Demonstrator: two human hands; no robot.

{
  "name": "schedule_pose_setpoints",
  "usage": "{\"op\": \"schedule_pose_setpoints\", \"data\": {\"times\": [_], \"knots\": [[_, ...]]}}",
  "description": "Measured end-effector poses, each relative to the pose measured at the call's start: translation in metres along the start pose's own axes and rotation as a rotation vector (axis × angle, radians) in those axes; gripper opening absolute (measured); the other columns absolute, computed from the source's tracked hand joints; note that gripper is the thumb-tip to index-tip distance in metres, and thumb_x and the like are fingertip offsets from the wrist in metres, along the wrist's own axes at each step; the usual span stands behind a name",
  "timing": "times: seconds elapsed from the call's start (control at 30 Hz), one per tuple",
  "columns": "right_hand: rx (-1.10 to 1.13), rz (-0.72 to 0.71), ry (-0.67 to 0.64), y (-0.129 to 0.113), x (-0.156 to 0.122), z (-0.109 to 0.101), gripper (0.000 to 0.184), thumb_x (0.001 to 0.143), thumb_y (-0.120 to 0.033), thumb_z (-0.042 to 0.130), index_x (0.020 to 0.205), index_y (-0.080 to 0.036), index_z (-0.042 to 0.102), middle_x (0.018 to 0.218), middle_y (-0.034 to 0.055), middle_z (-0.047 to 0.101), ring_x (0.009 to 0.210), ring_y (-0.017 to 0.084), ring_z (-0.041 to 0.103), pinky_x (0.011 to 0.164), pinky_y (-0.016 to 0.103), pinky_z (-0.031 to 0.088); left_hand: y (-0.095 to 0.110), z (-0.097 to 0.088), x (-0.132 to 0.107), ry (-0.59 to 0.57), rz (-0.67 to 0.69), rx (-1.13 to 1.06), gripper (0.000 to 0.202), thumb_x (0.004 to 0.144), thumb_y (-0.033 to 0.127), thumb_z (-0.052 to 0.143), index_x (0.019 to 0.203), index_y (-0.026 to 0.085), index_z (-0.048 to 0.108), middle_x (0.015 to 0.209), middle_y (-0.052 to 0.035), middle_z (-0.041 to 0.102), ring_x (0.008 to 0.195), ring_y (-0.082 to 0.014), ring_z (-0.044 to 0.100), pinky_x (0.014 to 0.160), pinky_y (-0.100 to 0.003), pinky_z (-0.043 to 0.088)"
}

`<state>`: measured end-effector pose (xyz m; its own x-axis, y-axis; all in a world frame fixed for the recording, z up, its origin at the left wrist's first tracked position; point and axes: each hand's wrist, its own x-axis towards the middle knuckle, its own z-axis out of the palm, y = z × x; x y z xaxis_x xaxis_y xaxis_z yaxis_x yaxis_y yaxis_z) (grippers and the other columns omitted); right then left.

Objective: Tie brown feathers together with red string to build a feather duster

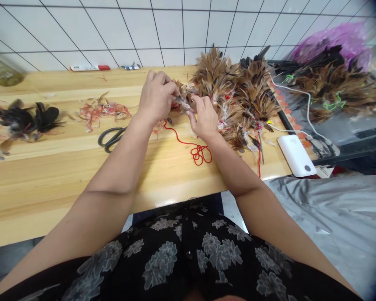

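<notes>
Between my two hands is a small bunch of feathers (183,103), its pale quill ends showing. My left hand (158,95) has its fingers closed on one side of the bunch, partly covering it. From the other side, my right hand (204,116) pinches the quill ends between thumb and fingers. Red string (201,154) runs from below the left hand and lies in loops on the wooden table (65,175). Brown feather bundles (217,75) are heaped just beyond and right of my right hand. Black-handled scissors (110,139) lie left of my left forearm, partly hidden by it.
Black feathers (26,119) and red string scraps (103,109) lie at the left. A marker (89,68) rests by the tiled wall. At the right are a white power bank (296,155) with a cable, more feathers (341,92) and a purple plastic bag (335,44).
</notes>
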<state>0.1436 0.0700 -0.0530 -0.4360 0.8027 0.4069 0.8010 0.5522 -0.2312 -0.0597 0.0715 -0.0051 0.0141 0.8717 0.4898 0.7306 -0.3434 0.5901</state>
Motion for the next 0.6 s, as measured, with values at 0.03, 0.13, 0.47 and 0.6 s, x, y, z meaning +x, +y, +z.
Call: {"op": "schedule_pose_setpoints", "data": {"times": [0.03, 0.13, 0.47, 0.6], "knots": [[0.005, -0.037, 0.008, 0.0, 0.0, 0.002, 0.051, 0.113, -0.048, 0.044, 0.151, -0.014, 0.053, 0.138, 0.0178, 0.06, 0.13, 0.03, 0.058, 0.113, 0.042, 0.05, 0.005, -0.001, -0.001, -0.01, 0.015, -0.029, 0.015, 0.091, 0.027, 0.075, 0.081, 0.023, 0.064, 0.097, -0.0087, 0.064, 0.128, -0.0316, 0.05, 0.114, -0.052, 0.043], [0.07, -0.093, 0.045, 0.007, 0.001, 0.017, 0.054, 0.112, -0.06, 0.041, 0.135, -0.016, 0.062, 0.13, 0.0171, 0.064, 0.127, 0.032, 0.059, 0.112, 0.047, 0.051, 0.015, -0.003, -0.004, -0.043, 0.042, -0.107, 0.014, 0.089, 0.027, 0.073, 0.077, 0.028, 0.067, 0.101, -0.0098, 0.068, 0.13, -0.0332, 0.049, 0.116, -0.053, 0.041], [0.91, 0.072, 0.012, 0.02, 0.016, 0.037, 0.071, 0.107, -0.078, 0.028, 0.095, -0.021, 0.069, 0.072, -0.0008, 0.059, 0.071, 0.013, 0.059, 0.075, 0.027, 0.053, 0.026, -0.01, -0.014, 0.224, -0.001, -0.152, 0.006, 0.095, 0.028, 0.074, 0.099, 0.028, 0.07, 0.123, -0.0084, 0.067, 0.133, -0.0314, 0.049, 0.123, -0.052, 0.033], [0.877, 0.139, 0.097, 0.029, 0.017, 0.029, 0.069, 0.108, -0.077, 0.029, 0.093, -0.022, 0.067, 0.071, -0.0013, 0.059, 0.073, 0.014, 0.062, 0.078, 0.029, 0.055, 0.026, 0.007, -0.016, 0.157, -0.207, -0.167, 0.012, 0.098, 0.025, 0.072, 0.088, 0.021, 0.066, 0.097, -0.0072, 0.067, 0.105, -0.0269, 0.06, 0.107, -0.046, 0.045]]}}
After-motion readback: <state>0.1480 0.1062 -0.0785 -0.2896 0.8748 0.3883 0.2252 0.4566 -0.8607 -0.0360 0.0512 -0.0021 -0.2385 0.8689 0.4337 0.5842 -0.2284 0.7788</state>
